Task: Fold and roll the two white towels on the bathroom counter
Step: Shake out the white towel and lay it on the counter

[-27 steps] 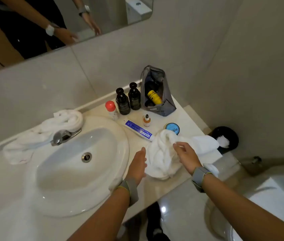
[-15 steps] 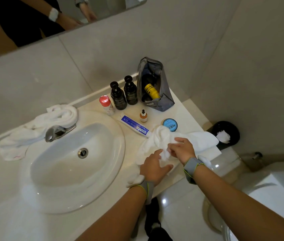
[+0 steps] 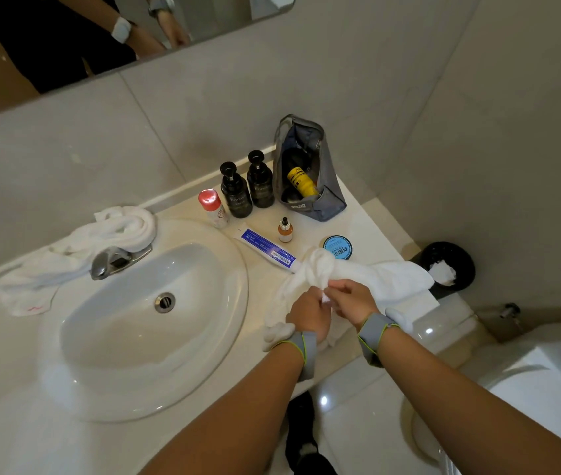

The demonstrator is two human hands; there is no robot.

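Left hand (image 3: pixel 310 315) and right hand (image 3: pixel 353 298), fingers (image 3: pixel 335 286) closed, pinch the crumpled near towel (image 3: pixel 375 274) on the counter (image 3: pixel 368 228); second towel (image 3: pixel 77 248) lies behind the faucet (image 3: pixel 114 260).

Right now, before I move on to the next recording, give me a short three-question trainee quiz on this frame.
1. True or false: both hands, the left hand and the right hand, grip the crumpled white towel to the right of the sink.
2. Where does the other white towel lie? A) in the basin B) behind the faucet C) on the floor
3. Which round item sits just behind the towel being handled?

Key: 1 true; 2 B; 3 the blue tin.
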